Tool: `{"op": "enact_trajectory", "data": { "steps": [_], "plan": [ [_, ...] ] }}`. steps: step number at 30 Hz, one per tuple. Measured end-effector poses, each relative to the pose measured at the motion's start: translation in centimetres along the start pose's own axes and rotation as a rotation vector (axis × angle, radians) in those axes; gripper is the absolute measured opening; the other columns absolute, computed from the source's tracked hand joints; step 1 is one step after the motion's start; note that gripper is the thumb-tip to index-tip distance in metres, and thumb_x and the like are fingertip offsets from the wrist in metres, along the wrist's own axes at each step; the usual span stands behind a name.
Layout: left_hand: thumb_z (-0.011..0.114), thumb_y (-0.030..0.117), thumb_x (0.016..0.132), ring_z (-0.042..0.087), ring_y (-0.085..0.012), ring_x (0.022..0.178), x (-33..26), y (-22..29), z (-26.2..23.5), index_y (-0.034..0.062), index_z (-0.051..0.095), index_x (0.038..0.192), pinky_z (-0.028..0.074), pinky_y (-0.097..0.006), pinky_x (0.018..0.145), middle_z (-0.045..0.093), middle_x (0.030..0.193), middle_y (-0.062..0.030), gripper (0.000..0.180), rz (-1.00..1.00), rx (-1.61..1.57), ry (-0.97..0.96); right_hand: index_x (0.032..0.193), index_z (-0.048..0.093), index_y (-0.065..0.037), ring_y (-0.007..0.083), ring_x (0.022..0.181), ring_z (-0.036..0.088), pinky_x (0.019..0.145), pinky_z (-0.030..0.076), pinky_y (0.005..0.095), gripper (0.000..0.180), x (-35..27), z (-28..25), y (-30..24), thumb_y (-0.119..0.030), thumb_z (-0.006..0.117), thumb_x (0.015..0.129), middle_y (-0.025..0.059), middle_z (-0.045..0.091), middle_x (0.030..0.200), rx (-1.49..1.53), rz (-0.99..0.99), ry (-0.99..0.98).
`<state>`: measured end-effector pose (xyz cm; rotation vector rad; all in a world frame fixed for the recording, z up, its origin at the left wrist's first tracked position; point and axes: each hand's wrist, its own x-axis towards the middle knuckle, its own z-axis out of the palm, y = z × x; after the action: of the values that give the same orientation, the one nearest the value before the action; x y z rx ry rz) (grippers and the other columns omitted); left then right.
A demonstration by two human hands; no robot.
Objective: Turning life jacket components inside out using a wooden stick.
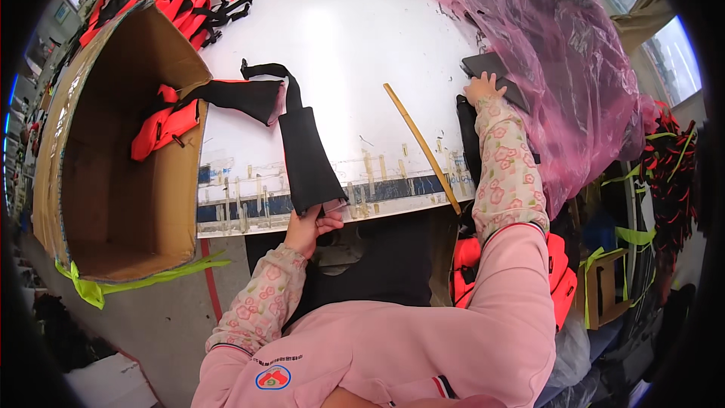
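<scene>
My left hand [306, 231] is closed on the near end of a black fabric piece [306, 155], which hangs slightly over the table's front edge. A black strap with a buckle [272, 70] runs from its far end. My right hand [483, 89] reaches across the table, fingers spread and touching dark flat pieces [481, 65] partly under a pink plastic sheet [574, 68]. Beside my right forearm lies a black item [468, 140], partly hidden. Another black fabric piece [245, 97] with red edging lies to the left, its far end at the cardboard box.
An open cardboard box [53, 181] stands at the left, with a red-orange item [162, 127] over its side. A wooden stick [420, 143] lies across the white table [355, 38]. Red-orange strapped items [170, 0] are piled far left; more red-orange fabric [560, 272] is below my right arm.
</scene>
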<state>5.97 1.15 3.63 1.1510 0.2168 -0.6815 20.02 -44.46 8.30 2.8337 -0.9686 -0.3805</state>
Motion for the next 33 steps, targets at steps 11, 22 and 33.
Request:
{"op": "enact_trajectory", "data": {
  "steps": [11,22,33],
  "plan": [
    [0.049,0.034,0.091,0.063,-0.0202,0.065,-0.5,0.1,0.4,0.0014,0.051,0.105,0.051,-0.029,0.062,0.061,0.079,-0.0125,0.036,0.002,-0.014,0.011,0.124,0.045,-0.003,0.0284,0.118,0.043,0.098,0.033,0.0414,0.037,-12.1,-6.0,-0.2,-0.011,0.045,0.088,0.0126,0.046,0.128,0.576,-0.490,0.929],
    [0.047,0.035,0.091,0.062,-0.0171,0.061,-0.2,0.1,0.3,0.0049,0.048,0.111,0.052,-0.028,0.061,0.060,0.079,-0.0106,0.036,0.019,-0.009,-0.006,0.118,0.049,0.003,0.0131,0.100,0.053,0.088,0.040,0.0246,0.035,-25.3,-1.3,1.1,0.007,0.048,0.084,0.0075,0.053,0.116,1.578,-0.458,0.691],
    [0.046,0.029,0.092,0.060,-0.0153,0.059,-1.1,1.2,0.6,0.0030,0.052,0.109,0.051,-0.027,0.059,0.062,0.084,-0.0135,0.031,0.024,-0.070,-0.056,0.099,0.052,0.001,0.0228,0.091,0.059,0.081,0.045,0.0302,0.021,-33.6,-4.7,2.1,0.008,0.055,0.080,0.0158,0.060,0.101,1.211,-0.889,0.629]
  ]
}}
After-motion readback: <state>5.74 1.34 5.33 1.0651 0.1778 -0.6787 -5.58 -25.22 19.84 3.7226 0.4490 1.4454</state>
